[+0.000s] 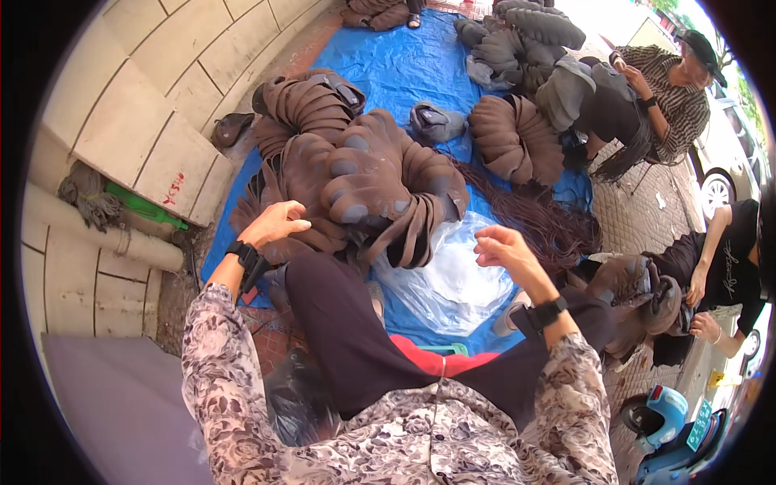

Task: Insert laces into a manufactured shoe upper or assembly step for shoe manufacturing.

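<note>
In front of me lies a big pile of nested brown pieces (368, 170) with grey patches, curved like shoe uppers. My left hand (279, 224) is raised at the near left side of this pile, fingers loosely bent and apart, with nothing visible in it. On the other side, my right hand (507, 249) hovers above a clear plastic sheet (444, 275), its fingers half curled and holding nothing that I can see. The pile stands between my hands, close to my spread knees. Long dark brown strips (525, 214) lie in a tangle beyond my right hand.
A blue tarp (380, 61) lies under the piles. More brown stacks (517, 141) and grey stacks (521, 48) stand farther off. A tiled wall (121, 121) borders the left. Two people sit at the right, handling pieces, near a blue scooter (671, 416).
</note>
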Motion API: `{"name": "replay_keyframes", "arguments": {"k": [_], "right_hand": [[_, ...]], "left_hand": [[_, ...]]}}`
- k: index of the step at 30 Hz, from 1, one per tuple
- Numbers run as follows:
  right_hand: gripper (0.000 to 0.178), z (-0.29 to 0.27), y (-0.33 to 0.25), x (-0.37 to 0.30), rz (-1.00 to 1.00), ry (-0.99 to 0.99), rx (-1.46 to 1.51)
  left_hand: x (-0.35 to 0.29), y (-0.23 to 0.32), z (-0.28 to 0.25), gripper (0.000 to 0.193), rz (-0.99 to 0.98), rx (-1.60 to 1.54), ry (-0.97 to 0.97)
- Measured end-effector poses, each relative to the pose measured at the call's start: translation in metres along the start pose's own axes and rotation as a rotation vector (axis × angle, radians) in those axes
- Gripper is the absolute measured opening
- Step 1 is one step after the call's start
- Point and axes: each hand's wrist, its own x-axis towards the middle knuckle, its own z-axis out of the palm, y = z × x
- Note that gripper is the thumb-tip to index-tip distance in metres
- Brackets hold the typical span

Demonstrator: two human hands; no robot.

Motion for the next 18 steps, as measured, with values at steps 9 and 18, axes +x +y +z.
{"name": "replay_keyframes", "arguments": {"k": [9,18], "right_hand": [[0.094,0.056,0.139,0.095,0.278,0.041,-0.331],[0.084,0.073,0.191,0.127,0.288,0.250,-0.148]], "left_hand": [[0.123,-0.023,0.001,0.086,0.120,0.033,0.230],[0.207,0.005,0.021,0.046,0.220,-0.124,-0.110]]}}
